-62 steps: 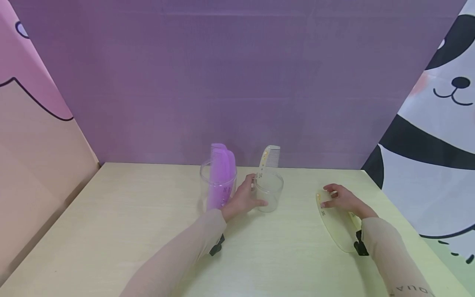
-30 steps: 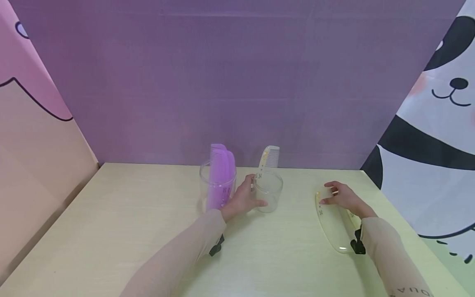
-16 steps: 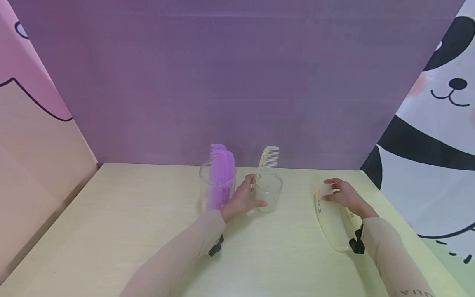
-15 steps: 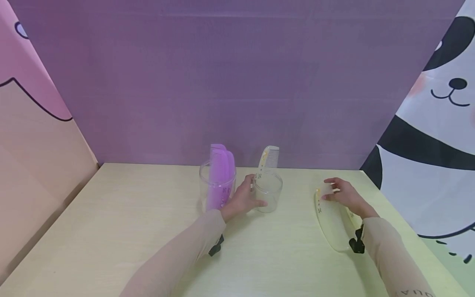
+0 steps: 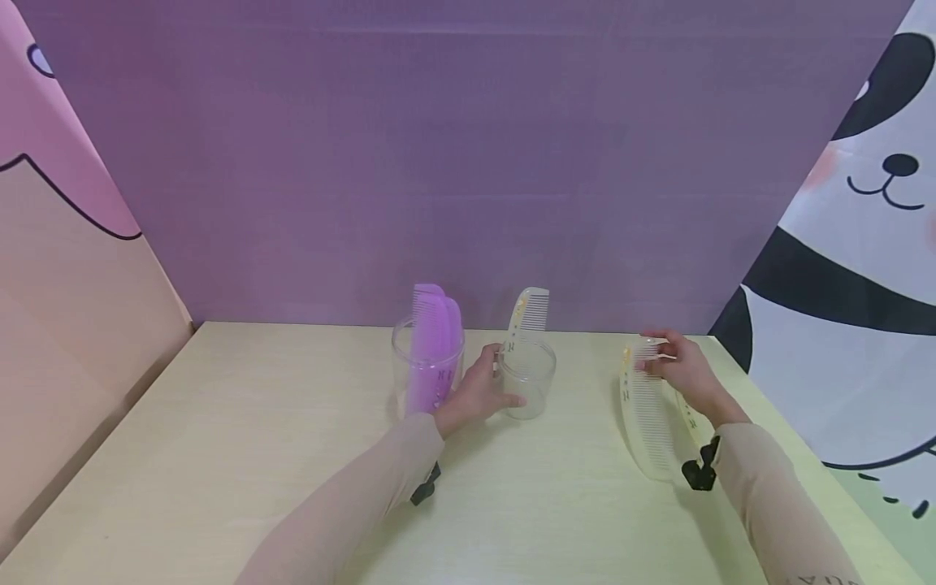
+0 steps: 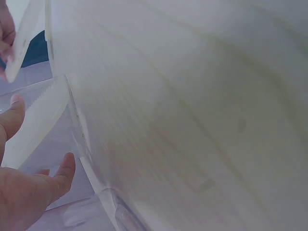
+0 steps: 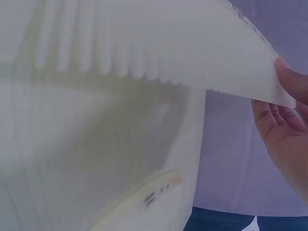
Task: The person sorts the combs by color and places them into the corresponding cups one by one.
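Backdrop: purple cloth (image 5: 468,162), upright behind the rear edge.
Tabletop: pale wood-grain tabletop (image 5: 256,439), bearing all below.
Fuller vessel: clear, round plastic-looking cup (image 5: 400,382), near the rear edge's middle; contains several purple plastic combs (image 5: 436,337), upright.
Second vessel: smaller clear, round cup (image 5: 539,390), just beside the first, right of it; contains a pale yellow plastic comb (image 5: 531,313), leaning. Likely light, smooth and easily tipped; best steadied round the wall.
Hands: left hand (image 5: 478,396) part-spread, thumb and fingers round the second cup; right hand (image 5: 689,374) nearly closed, pinching the far end of the held comb.
Held comb: flat, pale yellow plastic comb with printed spine (image 5: 643,422), toward the right edge, far end raised; near-end contact cannot be told. Probably light, stiff, slightly slippery, teeth snappable; hold by end or spine.
Lying comb: pale yellow printed comb (image 7: 161,202), below the held one, partly hidden.
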`<state>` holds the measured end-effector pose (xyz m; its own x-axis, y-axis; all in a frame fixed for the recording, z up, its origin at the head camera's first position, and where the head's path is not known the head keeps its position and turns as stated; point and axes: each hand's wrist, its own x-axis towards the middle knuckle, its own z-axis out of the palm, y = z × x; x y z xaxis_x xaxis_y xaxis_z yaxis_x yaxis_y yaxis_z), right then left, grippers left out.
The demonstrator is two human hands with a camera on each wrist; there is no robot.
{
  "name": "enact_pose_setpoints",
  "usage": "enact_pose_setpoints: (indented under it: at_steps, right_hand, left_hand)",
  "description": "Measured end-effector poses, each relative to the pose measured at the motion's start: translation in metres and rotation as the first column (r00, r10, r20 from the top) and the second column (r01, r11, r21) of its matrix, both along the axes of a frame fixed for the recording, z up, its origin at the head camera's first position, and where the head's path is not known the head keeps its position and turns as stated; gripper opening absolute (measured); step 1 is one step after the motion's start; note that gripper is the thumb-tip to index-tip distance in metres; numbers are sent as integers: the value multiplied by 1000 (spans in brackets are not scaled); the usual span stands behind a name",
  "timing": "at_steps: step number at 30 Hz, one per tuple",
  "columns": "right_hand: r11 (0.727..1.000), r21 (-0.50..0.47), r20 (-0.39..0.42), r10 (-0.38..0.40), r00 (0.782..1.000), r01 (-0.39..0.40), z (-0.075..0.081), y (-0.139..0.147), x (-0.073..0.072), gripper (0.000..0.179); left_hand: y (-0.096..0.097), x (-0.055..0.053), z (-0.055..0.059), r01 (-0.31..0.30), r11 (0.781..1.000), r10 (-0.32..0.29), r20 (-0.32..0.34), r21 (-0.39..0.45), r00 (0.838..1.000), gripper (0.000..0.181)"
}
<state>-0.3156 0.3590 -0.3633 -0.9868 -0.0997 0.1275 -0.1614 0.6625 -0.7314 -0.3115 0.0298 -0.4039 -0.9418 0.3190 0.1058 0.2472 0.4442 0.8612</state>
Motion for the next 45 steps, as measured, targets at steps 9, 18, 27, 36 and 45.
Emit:
enact_pose_setpoints:
  at_steps: [9, 18, 27, 36, 45]
  right_hand:
    - [982, -184, -131, -73, 989, 49, 16, -16, 0, 58]
    - [955, -291, -229, -130, 965, 59, 38, -30, -3, 52]
    - [940, -335, -283, -156, 946, 55, 64, -49, -3, 51]
    - [910, -414, -342, -153, 927, -3, 92, -71, -3, 49]
    - [794, -583, -416, -114, 902, -168, 127, -96, 0, 50]
  left_hand:
    - [-2, 2, 2, 9, 1000, -9, 7, -3, 1000, 93]
    - [-1, 1, -1, 18, 1000, -18, 18, 5, 1000, 93]
    - [-1, 1, -1, 17, 1000, -17, 14, 4, 1000, 93]
    - [-1, 3, 0, 7, 1000, -7, 13, 9, 1000, 92]
    - [-2, 3, 2, 19, 1000, -19, 5, 19, 1000, 92]
